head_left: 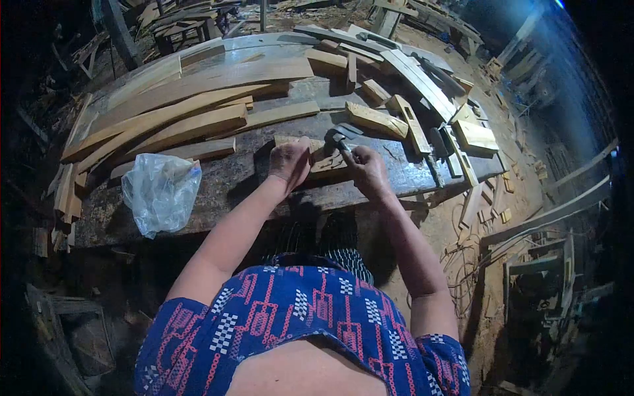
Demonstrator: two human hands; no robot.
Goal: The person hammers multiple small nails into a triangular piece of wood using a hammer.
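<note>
In my right hand is a hammer, its fingers wrapped around the handle and the head over the work. Below the head lies a short wooden block near the front of the workbench. My left hand is closed against the left part of this block, thumb side up; I cannot tell what its fingers grip. A thicker wooden block sits just beyond the hammer. To the left of my left hand rests a clear plastic bag.
Long curved planks are stacked across the bench's left and back. On the right side lie a slotted wooden piece, a pale board and a light block. Offcuts and a cable litter the ground at right.
</note>
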